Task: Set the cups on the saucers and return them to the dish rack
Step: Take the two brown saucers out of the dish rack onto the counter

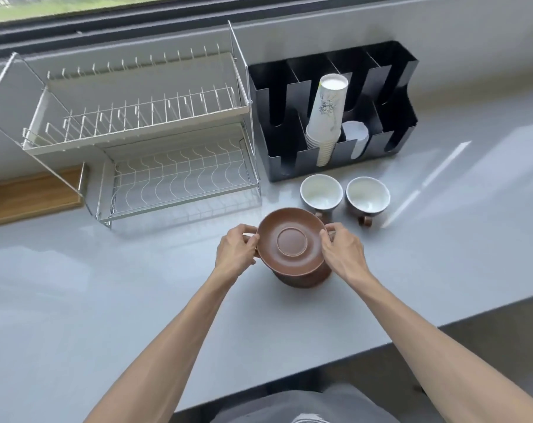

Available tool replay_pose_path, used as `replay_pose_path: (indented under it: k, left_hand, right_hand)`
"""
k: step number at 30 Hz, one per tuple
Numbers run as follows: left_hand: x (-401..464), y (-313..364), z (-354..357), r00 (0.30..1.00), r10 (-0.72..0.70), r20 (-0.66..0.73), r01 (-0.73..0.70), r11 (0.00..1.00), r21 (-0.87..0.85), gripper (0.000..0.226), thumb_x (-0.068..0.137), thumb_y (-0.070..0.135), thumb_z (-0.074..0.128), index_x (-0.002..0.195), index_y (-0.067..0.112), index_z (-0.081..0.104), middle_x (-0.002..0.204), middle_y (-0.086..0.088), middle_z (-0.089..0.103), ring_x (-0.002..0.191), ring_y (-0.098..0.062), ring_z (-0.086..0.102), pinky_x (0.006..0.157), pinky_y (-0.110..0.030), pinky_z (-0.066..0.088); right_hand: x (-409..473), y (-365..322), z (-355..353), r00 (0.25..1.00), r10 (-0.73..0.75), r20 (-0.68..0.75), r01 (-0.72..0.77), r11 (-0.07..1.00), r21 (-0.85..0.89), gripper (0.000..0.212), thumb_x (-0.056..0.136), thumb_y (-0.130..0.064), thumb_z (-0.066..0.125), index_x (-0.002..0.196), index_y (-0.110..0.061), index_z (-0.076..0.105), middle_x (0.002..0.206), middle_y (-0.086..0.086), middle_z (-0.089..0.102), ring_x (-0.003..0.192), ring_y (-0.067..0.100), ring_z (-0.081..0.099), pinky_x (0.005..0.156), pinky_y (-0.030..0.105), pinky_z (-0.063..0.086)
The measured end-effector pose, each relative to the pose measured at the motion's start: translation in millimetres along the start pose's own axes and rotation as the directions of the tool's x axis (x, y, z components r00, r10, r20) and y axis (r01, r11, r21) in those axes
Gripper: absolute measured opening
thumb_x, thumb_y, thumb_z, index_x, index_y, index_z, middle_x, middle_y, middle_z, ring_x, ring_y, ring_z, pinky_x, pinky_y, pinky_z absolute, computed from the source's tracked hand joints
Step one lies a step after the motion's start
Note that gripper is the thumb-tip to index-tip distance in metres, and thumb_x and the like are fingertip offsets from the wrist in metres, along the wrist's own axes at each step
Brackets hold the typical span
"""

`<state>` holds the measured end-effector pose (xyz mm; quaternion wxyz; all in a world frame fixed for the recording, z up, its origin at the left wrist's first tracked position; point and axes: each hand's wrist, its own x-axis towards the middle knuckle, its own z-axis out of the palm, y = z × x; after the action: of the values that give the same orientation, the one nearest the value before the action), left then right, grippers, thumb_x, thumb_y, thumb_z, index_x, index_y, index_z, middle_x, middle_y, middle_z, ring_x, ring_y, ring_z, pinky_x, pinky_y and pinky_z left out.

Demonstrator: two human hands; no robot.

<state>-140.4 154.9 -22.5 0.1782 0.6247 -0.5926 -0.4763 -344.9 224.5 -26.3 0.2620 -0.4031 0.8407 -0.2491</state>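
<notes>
Both hands, left (235,248) and right (341,246), pinch opposite rims of the top saucer (291,241), which sits above a second saucer (305,277) on the counter (106,300); whether the two touch cannot be told. To part them cleanly, lift the top one level, fingertips under the rim, and set it down beside the other with room left for a cup. Just beyond stand two cups (321,192) (368,195), upright and empty, handles toward the person. Further back left the dish rack (179,175) is empty, beside a black holder (335,111) of paper cups.
</notes>
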Motion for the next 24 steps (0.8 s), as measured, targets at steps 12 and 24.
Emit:
replay_pose_path:
  k: [12, 24]
  left_hand:
    - [-8, 40, 91, 0.979, 0.039, 0.201, -0.06, 0.993, 0.1, 0.016, 0.09, 0.024, 0.061, 0.103, 0.02, 0.069, 0.083, 0.005, 0.076, 0.073, -0.019, 0.076, 0.083, -0.044, 0.059]
    - [-14, 48, 149, 0.924, 0.028, 0.381, -0.071, 0.992, 0.1, 0.031, 0.097, 0.023, 0.048, 0.111, 0.02, 0.076, 0.077, -0.001, 0.074, 0.066, -0.014, 0.068, 0.078, -0.036, 0.063]
  right_hand:
    - [-4, 89, -52, 0.975, 0.188, -0.119, -0.187, 0.982, 0.017, 0.03, 0.101, -0.028, 0.043, 0.116, -0.011, 0.062, 0.109, 0.012, 0.071, 0.108, 0.037, 0.061, 0.09, 0.041, 0.047]
    - [11, 144, -71, 0.958, 0.245, -0.147, -0.255, 0.966, -0.05, 0.03, 0.103, -0.028, 0.041, 0.122, -0.014, 0.059, 0.116, 0.012, 0.069, 0.11, 0.038, 0.06, 0.089, 0.043, 0.047]
